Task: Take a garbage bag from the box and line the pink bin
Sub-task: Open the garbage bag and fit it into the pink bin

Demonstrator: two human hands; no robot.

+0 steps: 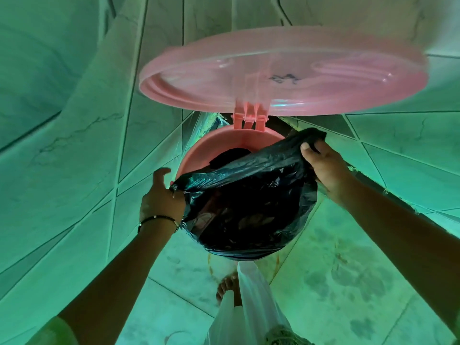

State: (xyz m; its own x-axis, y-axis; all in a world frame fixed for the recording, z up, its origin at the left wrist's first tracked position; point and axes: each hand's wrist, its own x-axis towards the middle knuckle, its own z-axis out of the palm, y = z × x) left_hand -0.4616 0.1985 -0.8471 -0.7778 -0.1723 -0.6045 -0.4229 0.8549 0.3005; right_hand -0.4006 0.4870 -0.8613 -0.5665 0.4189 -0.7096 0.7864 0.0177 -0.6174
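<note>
The pink bin (211, 148) stands on the tiled floor below me, its round pink lid (286, 78) hinged up and open behind it. A black garbage bag (249, 212) is draped over the near rim and hangs down the bin's front. My left hand (161, 197) grips the bag's edge at the bin's left rim. My right hand (323, 165) pinches the bag's opening and stretches it across toward the right rim. The far rim of the bin is bare pink. The box is out of sight.
Tiled walls meet in a corner behind the bin. A bare foot (226, 287) presses at the bin's base, partly hidden by pale fabric (251, 307). The floor tiles (348, 282) to the right carry dark smudges.
</note>
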